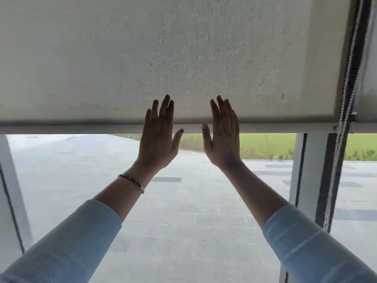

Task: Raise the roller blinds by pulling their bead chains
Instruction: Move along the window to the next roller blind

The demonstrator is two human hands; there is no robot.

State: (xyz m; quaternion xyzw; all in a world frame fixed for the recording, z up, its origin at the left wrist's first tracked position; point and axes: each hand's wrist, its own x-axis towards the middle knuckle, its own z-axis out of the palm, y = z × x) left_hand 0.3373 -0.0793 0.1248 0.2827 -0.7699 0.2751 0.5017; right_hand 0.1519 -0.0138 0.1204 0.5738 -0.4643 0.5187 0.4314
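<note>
A pale woven roller blind [163, 58] fills the upper half of the view, and its bottom bar [81, 127] runs level across the window. My left hand [158, 137] and my right hand [223, 135] are raised side by side in front of the bar, palms toward the blind and fingers spread. Neither holds anything. The bead chain [344, 111] hangs in a loop at the blind's right edge, well to the right of my right hand and untouched. A bracelet sits on my left wrist.
A grey window post [306, 170] stands beside the chain, with another blind [367, 78] at the far right. A frame member [12, 190] slants at the left. Through the glass lie a paved terrace [183, 201] and a grass field [265, 144].
</note>
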